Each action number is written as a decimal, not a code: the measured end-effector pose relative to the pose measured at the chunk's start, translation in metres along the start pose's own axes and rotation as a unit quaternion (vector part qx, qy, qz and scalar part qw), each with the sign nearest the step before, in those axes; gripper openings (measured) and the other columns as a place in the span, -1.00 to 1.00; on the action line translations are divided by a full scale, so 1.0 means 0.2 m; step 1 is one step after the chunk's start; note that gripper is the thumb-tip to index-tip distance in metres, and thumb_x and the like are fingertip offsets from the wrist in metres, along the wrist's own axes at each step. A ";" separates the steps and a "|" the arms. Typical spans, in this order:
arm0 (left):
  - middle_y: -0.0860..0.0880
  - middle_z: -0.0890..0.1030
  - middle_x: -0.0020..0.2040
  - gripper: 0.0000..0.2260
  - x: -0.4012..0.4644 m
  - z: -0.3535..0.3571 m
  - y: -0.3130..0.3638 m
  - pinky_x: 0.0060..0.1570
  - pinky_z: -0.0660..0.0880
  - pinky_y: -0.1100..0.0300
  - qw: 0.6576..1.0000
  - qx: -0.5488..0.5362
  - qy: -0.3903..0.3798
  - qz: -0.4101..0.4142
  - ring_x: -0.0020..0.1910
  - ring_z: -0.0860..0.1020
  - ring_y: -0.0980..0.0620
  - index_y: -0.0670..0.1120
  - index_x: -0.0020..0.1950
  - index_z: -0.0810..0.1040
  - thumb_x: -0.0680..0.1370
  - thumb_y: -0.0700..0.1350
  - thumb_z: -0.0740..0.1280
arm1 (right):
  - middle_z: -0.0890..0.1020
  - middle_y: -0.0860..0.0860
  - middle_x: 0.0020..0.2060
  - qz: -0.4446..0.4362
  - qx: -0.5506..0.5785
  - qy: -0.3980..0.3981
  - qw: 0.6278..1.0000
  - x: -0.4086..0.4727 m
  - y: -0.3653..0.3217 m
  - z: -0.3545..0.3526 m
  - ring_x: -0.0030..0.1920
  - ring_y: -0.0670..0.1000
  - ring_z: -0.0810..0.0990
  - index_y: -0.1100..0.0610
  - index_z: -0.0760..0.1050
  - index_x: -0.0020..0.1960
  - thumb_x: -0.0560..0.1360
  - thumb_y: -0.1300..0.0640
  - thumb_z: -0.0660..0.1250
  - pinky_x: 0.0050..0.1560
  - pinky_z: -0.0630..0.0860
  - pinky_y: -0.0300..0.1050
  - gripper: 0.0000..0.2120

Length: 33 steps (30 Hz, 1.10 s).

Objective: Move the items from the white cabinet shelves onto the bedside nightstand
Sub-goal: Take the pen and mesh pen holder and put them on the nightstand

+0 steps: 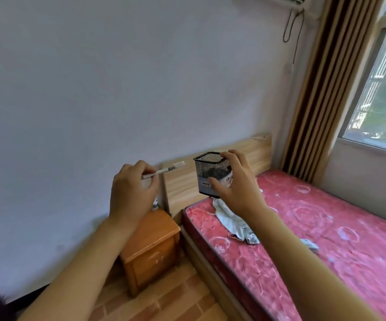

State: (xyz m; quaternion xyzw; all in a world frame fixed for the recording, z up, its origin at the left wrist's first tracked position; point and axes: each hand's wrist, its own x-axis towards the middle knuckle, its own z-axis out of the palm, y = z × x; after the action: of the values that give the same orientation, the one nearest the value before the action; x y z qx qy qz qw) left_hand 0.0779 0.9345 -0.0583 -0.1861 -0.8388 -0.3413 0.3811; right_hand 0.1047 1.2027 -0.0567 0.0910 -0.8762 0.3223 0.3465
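Observation:
My right hand (238, 184) grips a black mesh pen holder (210, 173) with a white label, held in the air above the head end of the bed. My left hand (130, 193) pinches a white pen (162, 172) that points to the right, held above the orange wooden nightstand (150, 246). The nightstand stands against the wall beside the bed. A small bottle (155, 204) stands on its back edge, mostly hidden behind my left hand. The white cabinet is not in view.
The bed has a pink patterned mattress (314, 228) and a light wooden headboard (182, 186). A pale crumpled cloth (231, 224) lies on the mattress near the headboard. Striped curtain (321, 89) and window (382, 84) stand at the right. The floor is brick-patterned (164, 297).

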 end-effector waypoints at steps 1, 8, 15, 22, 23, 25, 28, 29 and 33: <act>-0.01 0.63 -0.09 -0.93 -0.01 0.01 -0.06 -0.07 0.56 0.06 1.000 0.000 -0.001 -0.009 -0.06 0.57 -0.01 -0.07 0.01 0.63 0.56 -0.18 0.47 | 0.40 0.06 0.43 0.006 0.008 -0.001 1.000 0.00 0.02 0.07 0.38 0.01 0.44 0.18 0.43 0.46 0.45 0.14 0.57 0.38 0.25 -0.38 -0.36; -0.04 0.64 -0.07 -0.93 -0.02 0.10 -0.50 -0.15 0.35 0.43 0.996 -0.021 -0.009 -0.085 -0.08 0.53 0.07 -0.12 0.00 0.62 0.57 -0.20 0.48 | 0.44 0.07 0.39 0.065 0.033 -0.006 0.997 0.02 0.06 0.56 0.26 -0.18 0.38 0.15 0.46 0.43 0.42 0.18 0.56 0.28 0.20 -0.55 -0.39; 0.00 0.63 -0.13 -0.84 0.00 0.22 -0.98 -0.26 0.36 0.38 0.984 -0.053 -0.016 -0.167 -0.17 0.56 0.07 0.04 -0.08 0.53 0.56 -0.14 0.49 | 0.45 0.02 0.36 0.104 0.044 -0.029 0.993 0.14 0.06 1.01 0.35 -0.01 0.45 0.10 0.48 0.40 0.37 0.12 0.55 0.39 0.46 0.06 -0.38; -0.03 0.63 -0.16 -0.83 0.03 0.25 -1.37 -0.26 0.35 0.51 0.978 -0.072 -0.027 -0.195 -0.20 0.54 0.21 -0.03 -0.11 0.56 0.53 -0.21 0.53 | 0.44 -0.04 0.34 0.108 0.053 -0.047 0.992 0.27 0.04 1.40 0.32 -0.09 0.45 0.08 0.48 0.39 0.38 0.17 0.57 0.32 0.51 0.13 -0.39; -0.05 0.63 -0.16 -0.85 0.03 0.25 -1.42 -0.25 0.37 0.54 0.977 -0.078 -0.027 -0.198 -0.18 0.55 0.29 -0.06 -0.10 0.58 0.53 -0.23 0.52 | 0.44 -0.05 0.34 0.108 0.054 -0.053 0.991 0.28 0.04 1.44 0.32 -0.12 0.43 0.08 0.48 0.39 0.39 0.18 0.58 0.33 0.51 0.13 -0.39; -0.07 0.63 -0.17 -0.86 0.01 0.26 -1.49 -0.23 0.37 0.58 0.975 -0.077 -0.027 -0.207 -0.13 0.55 0.41 -0.10 -0.11 0.59 0.52 -0.27 0.52 | 0.43 -0.07 0.35 0.118 0.058 -0.061 0.989 0.29 0.05 1.53 0.34 -0.10 0.45 0.04 0.47 0.39 0.40 0.17 0.57 0.34 0.52 0.13 -0.39; -0.03 0.63 -0.20 -0.87 -0.01 0.29 -1.59 -0.20 0.37 0.59 0.969 -0.082 -0.023 -0.234 -0.13 0.57 0.43 -0.12 -0.13 0.61 0.50 -0.30 0.51 | 0.42 -0.08 0.37 0.133 0.066 -0.074 0.986 0.31 0.07 1.64 0.35 -0.03 0.49 -0.04 0.45 0.39 0.40 0.15 0.57 0.31 0.54 0.14 -0.39; -0.02 0.64 -0.19 -0.88 -0.01 0.30 -1.62 -0.19 0.37 0.59 0.967 -0.083 -0.025 -0.238 -0.13 0.57 0.42 -0.13 -0.12 0.62 0.50 -0.30 0.52 | 0.42 -0.08 0.37 0.134 0.072 -0.079 0.985 0.32 0.08 1.68 0.35 -0.02 0.49 -0.06 0.44 0.39 0.40 0.14 0.57 0.31 0.55 0.14 -0.39; -0.01 0.64 -0.16 -0.89 0.01 0.37 -1.73 -0.19 0.39 0.57 0.964 -0.082 -0.033 -0.252 -0.10 0.58 0.39 -0.12 -0.09 0.62 0.51 -0.27 0.52 | 0.41 -0.08 0.38 0.135 0.082 -0.104 0.982 0.38 0.14 1.84 0.39 -0.01 0.47 -0.04 0.44 0.40 0.42 0.11 0.56 0.33 0.54 0.15 -0.40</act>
State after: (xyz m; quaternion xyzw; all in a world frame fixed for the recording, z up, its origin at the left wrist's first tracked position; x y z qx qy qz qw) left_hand -0.1591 0.7466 -0.2415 -0.0103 -0.8400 -0.4875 0.2379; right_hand -0.1648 0.9979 -0.2228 0.0330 -0.8822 0.4258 0.1985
